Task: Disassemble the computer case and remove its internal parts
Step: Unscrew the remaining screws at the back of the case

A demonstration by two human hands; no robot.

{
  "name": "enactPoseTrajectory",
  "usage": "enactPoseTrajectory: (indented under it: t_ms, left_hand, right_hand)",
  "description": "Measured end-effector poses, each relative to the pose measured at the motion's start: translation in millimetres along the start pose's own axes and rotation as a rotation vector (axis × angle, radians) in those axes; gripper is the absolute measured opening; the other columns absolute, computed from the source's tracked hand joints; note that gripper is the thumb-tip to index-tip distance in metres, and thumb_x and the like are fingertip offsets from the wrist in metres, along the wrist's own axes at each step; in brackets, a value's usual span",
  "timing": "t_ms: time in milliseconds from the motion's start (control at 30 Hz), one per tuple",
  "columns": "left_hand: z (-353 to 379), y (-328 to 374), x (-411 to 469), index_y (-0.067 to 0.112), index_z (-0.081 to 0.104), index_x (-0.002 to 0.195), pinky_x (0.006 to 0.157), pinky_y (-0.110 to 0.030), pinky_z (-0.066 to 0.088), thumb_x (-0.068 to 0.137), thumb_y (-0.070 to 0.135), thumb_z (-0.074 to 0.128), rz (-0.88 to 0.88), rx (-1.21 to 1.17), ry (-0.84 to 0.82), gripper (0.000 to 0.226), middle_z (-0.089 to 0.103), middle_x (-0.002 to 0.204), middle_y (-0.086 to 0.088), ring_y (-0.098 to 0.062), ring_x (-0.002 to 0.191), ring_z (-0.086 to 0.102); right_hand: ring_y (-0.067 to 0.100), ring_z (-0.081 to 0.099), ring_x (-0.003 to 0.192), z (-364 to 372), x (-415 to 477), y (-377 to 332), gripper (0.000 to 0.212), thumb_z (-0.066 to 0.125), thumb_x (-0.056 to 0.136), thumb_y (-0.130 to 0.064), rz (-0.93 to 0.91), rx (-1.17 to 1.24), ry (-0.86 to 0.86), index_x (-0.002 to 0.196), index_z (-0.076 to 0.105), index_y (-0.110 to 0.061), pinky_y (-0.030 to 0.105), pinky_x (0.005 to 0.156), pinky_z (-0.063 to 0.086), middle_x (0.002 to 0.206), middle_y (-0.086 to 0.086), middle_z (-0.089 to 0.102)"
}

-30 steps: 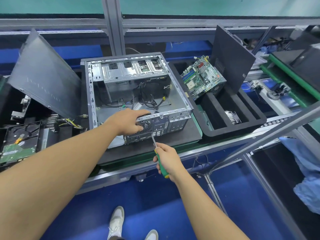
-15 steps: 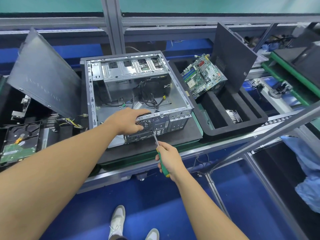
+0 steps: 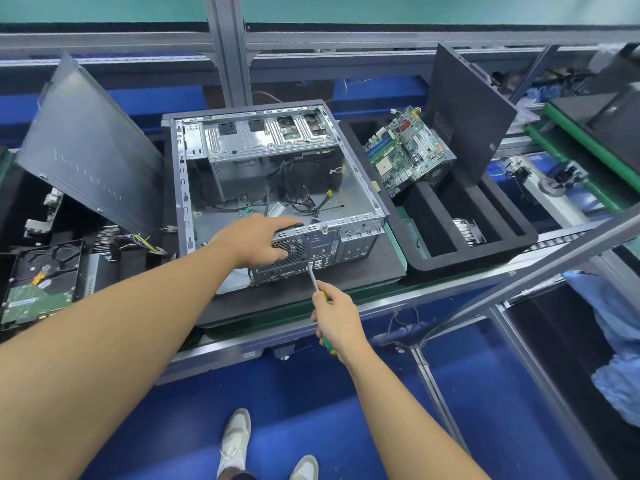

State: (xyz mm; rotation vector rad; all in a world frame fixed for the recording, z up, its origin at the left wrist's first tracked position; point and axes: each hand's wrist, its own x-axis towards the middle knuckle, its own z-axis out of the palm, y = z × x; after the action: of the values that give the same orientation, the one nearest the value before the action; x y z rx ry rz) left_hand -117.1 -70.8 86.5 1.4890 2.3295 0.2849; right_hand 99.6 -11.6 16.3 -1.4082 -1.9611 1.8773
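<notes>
An open computer case lies on its side on a black mat, with loose cables inside. My left hand grips the rear fan at the case's near edge, fingers curled over the rim. My right hand holds a green-handled screwdriver; its tip touches the rear panel just below the fan grille. A removed motherboard leans in the black foam tray on the right.
A dark side panel leans at the left, above a hard drive and a heatsink. Another panel stands in the right tray, which also holds a cooler. A grey metal bar crosses diagonally at the right. Blue floor lies below.
The screwdriver tip has moved up from below the case to the rear panel under the fan. My left hand stays on the fan.
</notes>
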Motion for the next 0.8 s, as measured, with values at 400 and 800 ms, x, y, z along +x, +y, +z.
enactPoseTrajectory:
  t_ms: [400,800]
  left_hand:
    - [1,-1,0,0.056,0.033,0.141,0.049,-0.029,0.033,0.090,0.036,0.065,-0.002,0.006,0.010,0.063,0.052,0.054,0.002,-0.011,0.055,0.053]
    - [2,-2,0,0.054,0.035,0.143,0.047,-0.026,0.030,0.090,0.037,0.066,0.016,0.008,0.045,0.064,0.044,0.048,0.008,-0.005,0.048,0.045]
  right_hand:
    - [0.014,0.047,0.048,-2,3,1,0.041,0.042,0.099,-0.032,0.019,0.016,-0.028,0.138,0.054,-0.040,0.026,0.044,0.040,0.069,-0.001,0.061]
    - [0.017,0.045,0.045,-12,8,1,0.019,0.050,0.101,-0.028,0.126,0.286,-0.136,0.118,0.060,-0.026,0.027,0.043,0.039,0.069,0.003,0.061]
